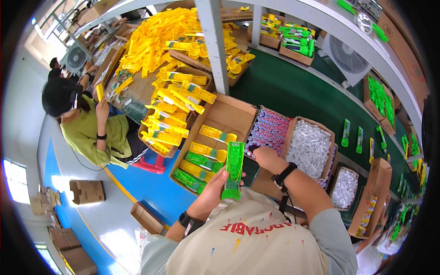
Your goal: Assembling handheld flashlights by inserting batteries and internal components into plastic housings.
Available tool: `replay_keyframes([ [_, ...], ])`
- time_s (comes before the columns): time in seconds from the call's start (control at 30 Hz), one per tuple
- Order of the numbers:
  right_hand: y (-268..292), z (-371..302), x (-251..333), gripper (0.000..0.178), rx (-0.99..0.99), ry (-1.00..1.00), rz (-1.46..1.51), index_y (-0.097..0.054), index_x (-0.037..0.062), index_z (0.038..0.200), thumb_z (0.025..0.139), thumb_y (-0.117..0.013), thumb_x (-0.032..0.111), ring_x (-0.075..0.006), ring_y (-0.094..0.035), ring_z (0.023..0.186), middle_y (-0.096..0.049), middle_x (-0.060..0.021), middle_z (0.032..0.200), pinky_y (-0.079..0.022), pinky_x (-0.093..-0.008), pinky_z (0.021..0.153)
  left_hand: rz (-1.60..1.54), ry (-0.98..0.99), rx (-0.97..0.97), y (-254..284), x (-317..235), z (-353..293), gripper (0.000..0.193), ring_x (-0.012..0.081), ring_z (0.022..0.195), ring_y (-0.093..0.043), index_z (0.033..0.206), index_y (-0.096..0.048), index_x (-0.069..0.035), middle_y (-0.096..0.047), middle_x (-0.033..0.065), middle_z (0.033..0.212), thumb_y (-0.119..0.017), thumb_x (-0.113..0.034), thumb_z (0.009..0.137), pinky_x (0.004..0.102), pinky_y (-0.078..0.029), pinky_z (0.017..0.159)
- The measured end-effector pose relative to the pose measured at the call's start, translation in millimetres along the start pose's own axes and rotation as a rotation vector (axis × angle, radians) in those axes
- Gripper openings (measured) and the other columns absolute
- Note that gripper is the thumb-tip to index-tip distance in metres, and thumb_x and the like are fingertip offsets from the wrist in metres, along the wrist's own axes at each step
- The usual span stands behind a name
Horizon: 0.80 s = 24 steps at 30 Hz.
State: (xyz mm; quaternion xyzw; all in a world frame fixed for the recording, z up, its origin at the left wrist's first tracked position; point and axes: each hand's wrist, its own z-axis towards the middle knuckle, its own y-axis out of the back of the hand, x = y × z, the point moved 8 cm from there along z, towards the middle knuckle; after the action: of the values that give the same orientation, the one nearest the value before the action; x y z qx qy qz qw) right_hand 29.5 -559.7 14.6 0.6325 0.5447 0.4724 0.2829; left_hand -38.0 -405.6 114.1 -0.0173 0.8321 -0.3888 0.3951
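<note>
My left hand (211,190) is wrapped round the lower part of a green plastic casing half (235,161), an elongated open shell held upright in front of my chest. A small circuit board seems to sit near its lower end. My right hand (269,159) is at the near edge of a box of small pink and blue cylinders (270,128), which look like batteries stood on end. Its fingers are curled, with something dark at their tips that I cannot make out. Left of both hands, a cardboard carton (235,106) holds yellow casings (208,150) and green casings (190,181).
A box of small white parts (309,149) stands beside the cylinders. Yellow casings fill a carton (167,114) at the left, with a large yellow heap (160,39) behind. A metal post (212,46) rises ahead. A person in a yellow-green top (96,130) works at the left.
</note>
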Motion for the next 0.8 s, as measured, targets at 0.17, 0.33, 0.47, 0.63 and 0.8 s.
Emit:
replay_keyframes([
  [0.17,-6.0,20.4,-10.9,0.015,0.123,0.034,0.057,-0.063,0.0002,0.072,0.071,-0.056,0.013,-0.0349,-0.060,0.074,-0.060,-0.0204,0.076,-0.048,-0.0422,0.064,-0.013,-0.038,0.013,9.1,2.0,-7.5,0.042,0.0168,0.090,-0.053,0.124,-0.035,-0.008,-0.050,0.0102,0.113,-0.035,-0.034,0.092,0.0320,-0.046,0.076],
  [0.33,11.0,15.7,1.5,0.017,-0.073,0.029,0.005,-0.062,0.0008,0.078,0.074,-0.055,0.016,-0.0348,-0.060,0.075,-0.061,-0.0200,0.079,-0.048,-0.0421,0.064,-0.057,-0.068,-0.035,15.2,3.2,-18.3,0.043,0.0170,0.091,-0.054,0.126,-0.034,-0.009,-0.050,0.0099,0.114,-0.033,-0.035,0.092,0.0315,-0.047,0.076],
  [0.47,18.3,4.5,12.6,0.013,-0.130,0.106,-0.137,-0.063,0.0024,0.075,0.072,-0.053,0.011,-0.0330,-0.061,0.074,-0.061,-0.0184,0.077,-0.049,-0.0402,0.063,-0.042,-0.064,-0.062,14.2,3.1,-24.8,0.041,0.0163,0.089,-0.053,0.127,-0.032,-0.010,-0.051,0.0095,0.112,-0.031,-0.033,0.093,0.0297,-0.047,0.073],
  [0.63,90.7,-28.8,-7.3,0.011,-0.460,0.075,0.026,-0.058,0.0008,0.072,0.075,-0.048,0.004,-0.0317,-0.058,0.062,-0.058,-0.0170,0.068,-0.046,-0.0401,0.056,-0.073,-0.112,-0.150,24.4,3.5,-39.6,0.042,0.0171,0.091,-0.054,0.128,-0.031,-0.011,-0.050,0.0100,0.113,-0.030,-0.033,0.093,0.0308,-0.047,0.074],
  [0.8,76.0,-42.9,-64.8,0.020,-0.173,-0.023,1.831,-0.052,0.0031,0.096,0.089,-0.046,0.021,-0.0072,-0.046,0.056,-0.056,-0.0076,0.078,-0.038,-0.0183,0.048,-0.167,-0.131,-0.211,39.5,10.8,-45.7,0.041,0.0172,0.090,-0.054,0.126,-0.034,-0.011,-0.051,0.0096,0.112,-0.030,-0.033,0.093,0.0316,-0.047,0.075],
])
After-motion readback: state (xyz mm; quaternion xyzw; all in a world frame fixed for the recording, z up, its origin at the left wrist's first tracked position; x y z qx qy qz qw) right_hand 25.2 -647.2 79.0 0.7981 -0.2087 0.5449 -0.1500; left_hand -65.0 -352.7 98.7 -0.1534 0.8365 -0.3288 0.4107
